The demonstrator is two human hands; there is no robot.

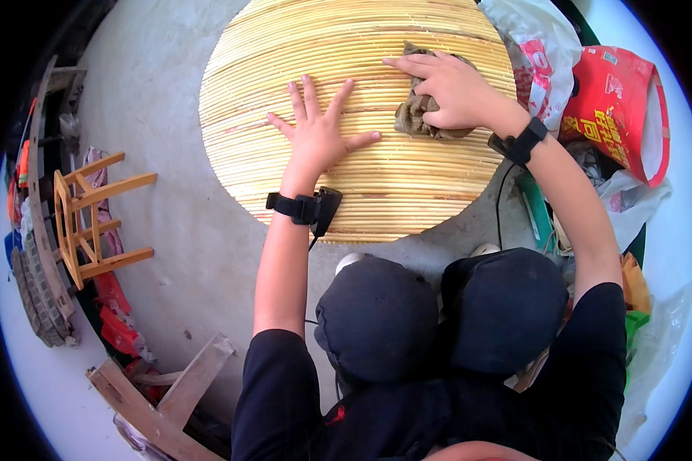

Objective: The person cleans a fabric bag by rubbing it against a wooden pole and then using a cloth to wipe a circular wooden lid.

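Note:
A round mat of pale yellow reed stalks (pixel 357 155), bound with thin stitching, lies before my knees. Flat on its left part rests my left hand (pixel 317 127), fingers spread and holding nothing. On the right part of the mat, my right hand (pixel 455 86) presses down on a crumpled brown cloth (pixel 418 115). Its fingers reach over the cloth, and the palm hides some of it. Each wrist wears a black strap with a small device, and a cable runs from it.
A wooden stool (pixel 86 219) lies tipped on its side at the left. Wooden boards (pixel 167 397) stand at the lower left. Close by the mat's right edge are a white plastic bag (pixel 539 34) and a red printed bag (pixel 617 109). Concrete floor (pixel 150 104) shows around the mat.

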